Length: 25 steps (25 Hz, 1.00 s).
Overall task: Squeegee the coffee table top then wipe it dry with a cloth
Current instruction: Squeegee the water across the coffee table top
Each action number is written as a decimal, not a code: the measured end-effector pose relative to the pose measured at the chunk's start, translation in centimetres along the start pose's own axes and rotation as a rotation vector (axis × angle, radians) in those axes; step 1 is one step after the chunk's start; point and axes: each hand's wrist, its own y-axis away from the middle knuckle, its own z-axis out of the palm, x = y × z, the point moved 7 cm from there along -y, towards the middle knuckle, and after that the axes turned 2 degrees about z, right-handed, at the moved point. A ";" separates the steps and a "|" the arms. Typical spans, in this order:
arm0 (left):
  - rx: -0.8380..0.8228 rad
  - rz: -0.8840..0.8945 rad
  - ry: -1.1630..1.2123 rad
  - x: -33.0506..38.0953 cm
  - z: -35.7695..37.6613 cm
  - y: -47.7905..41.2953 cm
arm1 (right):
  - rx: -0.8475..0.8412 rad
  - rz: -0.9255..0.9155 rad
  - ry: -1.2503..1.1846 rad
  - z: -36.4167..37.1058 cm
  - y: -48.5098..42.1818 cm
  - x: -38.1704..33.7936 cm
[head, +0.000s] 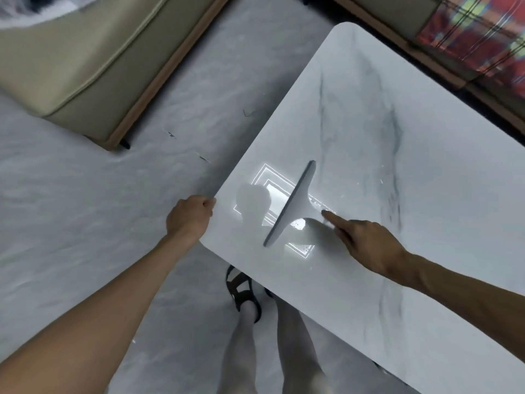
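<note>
A white marble-look coffee table top [383, 132] fills the right half of the view, glossy, with grey veins and a bright ceiling-light reflection. A grey squeegee [294, 204] lies with its blade on the top near the left edge, water drops beside it. My right hand [366, 243] holds the squeegee's handle, index finger stretched along it. My left hand [189, 218] grips the table's left edge, fingers curled around the rim. No cloth is in view.
A beige sofa [85, 58] with a wooden base stands at the upper left on the pale floor. A second sofa with a red patterned cushion [477, 32] runs along the top right. My legs and a black sandal [241, 291] are below the table's near corner.
</note>
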 end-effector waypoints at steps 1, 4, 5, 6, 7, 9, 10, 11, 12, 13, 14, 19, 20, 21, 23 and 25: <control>0.007 -0.018 0.037 -0.4 -0.2 0.2 | -0.009 -0.006 -0.005 -0.4 0.9 0.6; 0.050 -0.037 0.139 -1.9 -0.4 0.4 | 0.099 0.007 -0.173 -3.4 -0.4 -0.5; 0.058 -0.051 0.173 -2.6 -0.5 0.5 | 0.166 0.037 -0.247 -4.3 -2.2 -1.7; 0.054 -0.070 0.224 -3.4 -0.4 0.6 | 0.227 0.079 -0.299 -5.1 -4.3 -3.1; 0.022 -0.099 0.288 -4.2 -0.1 0.6 | 0.267 0.119 -0.329 -5.4 -6.5 -4.7; -0.082 -0.167 0.466 -5.8 0.9 1.0 | 0.298 0.158 -0.339 -4.5 -9.4 -8.5; -0.112 -0.189 0.527 -6.4 1.3 1.1 | 0.308 0.151 -0.335 -3.6 -9.9 -10.3; -0.127 -0.200 0.560 -6.7 1.6 1.2 | 0.309 0.129 -0.324 -2.3 -9.7 -11.8; -0.140 -0.204 0.573 -7.0 1.8 1.3 | 0.298 0.094 -0.301 -1.0 -9.0 -12.9; -0.154 -0.201 0.579 -7.2 2.1 1.4 | 0.276 0.048 -0.273 0.4 -8.0 -13.7; -0.173 -0.199 0.578 -7.2 2.3 1.5 | 0.252 0.003 -0.249 1.6 -6.8 -14.0; -0.308 -0.172 0.524 -7.1 3.9 2.0 | 0.101 -0.146 -0.005 4.5 -1.2 -9.4; -0.310 -0.158 0.526 -7.0 3.9 2.0 | 0.078 -0.150 0.059 4.2 -0.3 -7.8; -0.297 -0.151 0.531 -7.1 3.8 2.0 | 0.063 -0.144 0.102 3.6 0.5 -6.4; -0.220 -0.165 0.530 -7.9 3.2 2.1 | 0.048 -0.168 0.125 2.3 1.3 -5.5; -0.120 -0.199 0.545 -9.3 2.4 2.2 | 0.046 -0.284 0.105 1.5 0.7 -8.1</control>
